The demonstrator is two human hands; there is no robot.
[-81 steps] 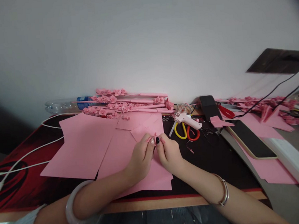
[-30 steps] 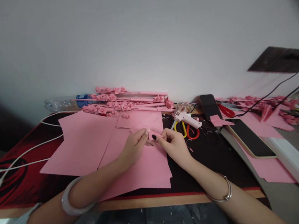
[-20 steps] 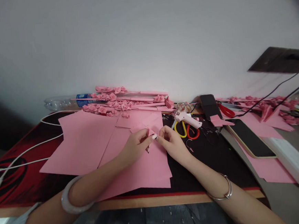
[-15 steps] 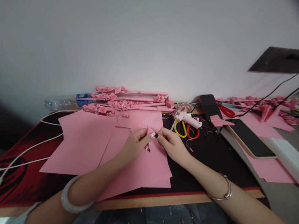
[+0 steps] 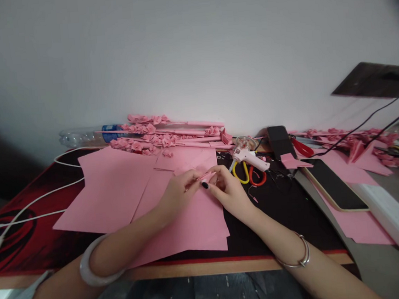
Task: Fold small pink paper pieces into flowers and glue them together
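The left hand (image 5: 178,195) and right hand (image 5: 228,191) pinch a small folded pink paper piece (image 5: 206,175) just above the paper sheets (image 5: 113,193) on the table (image 5: 284,221). Finished paper flower stems (image 5: 164,138) lie behind; the sheets lie flat.

Head view under soft, dim, even light. The grey wall (image 5: 192,53) is brightest at centre and darkens toward the lower left; the upper right corner is vignetted black. Shadows on the tabletop (image 5: 276,208) are faint and diffuse. Wide-angle distortion bows the tabletop's near edge and stretches the sides. The folded paper (image 5: 206,175) pinched between left hand (image 5: 177,197) and right hand (image 5: 229,194) is softly rendered; the bottom edge is blurred.
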